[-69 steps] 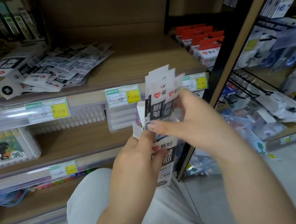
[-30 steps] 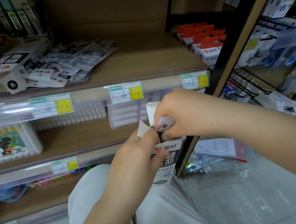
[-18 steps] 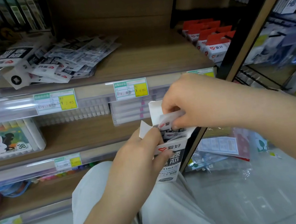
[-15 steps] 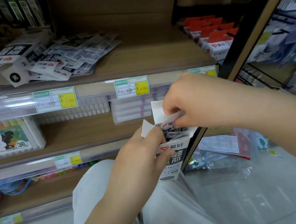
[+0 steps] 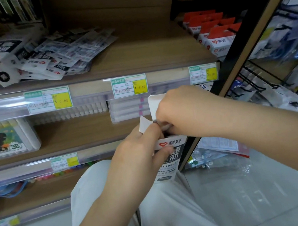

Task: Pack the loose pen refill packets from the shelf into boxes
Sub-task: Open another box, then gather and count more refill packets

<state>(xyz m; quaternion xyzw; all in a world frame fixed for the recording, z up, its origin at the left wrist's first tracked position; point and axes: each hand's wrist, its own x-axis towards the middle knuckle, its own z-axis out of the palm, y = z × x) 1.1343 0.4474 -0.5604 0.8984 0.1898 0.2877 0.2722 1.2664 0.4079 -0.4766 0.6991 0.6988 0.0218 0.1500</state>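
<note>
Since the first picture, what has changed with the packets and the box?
The right hand has pushed the fanned packets down into the box; they no longer stick up above it, and the hand covers its top. The left hand holds the box as before; the loose pile is unchanged.

Bare shelf (image 5: pixel 144 55) beside loose packets (image 5: pixel 68 51)

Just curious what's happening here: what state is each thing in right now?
box: upright, top flaps open.
left hand: grips the box.
right hand: fingers curled at the box's mouth; contents hidden.
loose packets: scattered heap on the upper shelf, unpacked.
red-topped boxes: closed, standing in a row.
</note>
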